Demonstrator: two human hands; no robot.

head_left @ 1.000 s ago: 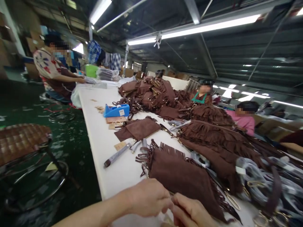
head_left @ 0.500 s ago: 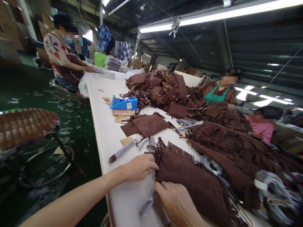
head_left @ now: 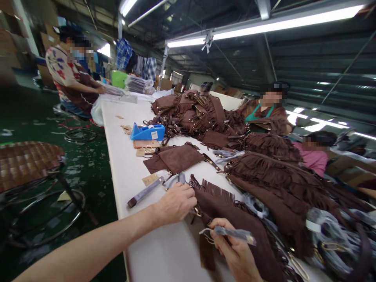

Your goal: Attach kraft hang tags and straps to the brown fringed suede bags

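A brown suede fringed bag lies on the white table in front of me. My left hand is closed on the bag's near corner, by a small gold ring. My right hand is lifted a little above the bag and pinches a thin strap wrapped in clear plastic, with a loop of cord hanging from its left end. Another wrapped strap lies on the table just beyond my left hand, beside a small tan tag.
More brown fringed bags are heaped along the table's right side and middle. A blue tape dispenser stands further up. A woven stool is at left on the green floor. Several people work at the table's far end and right side.
My right hand has lifted from the table with the wrapped strap in its fingers. My left hand stays on the bag's corner. The view has shifted slightly.
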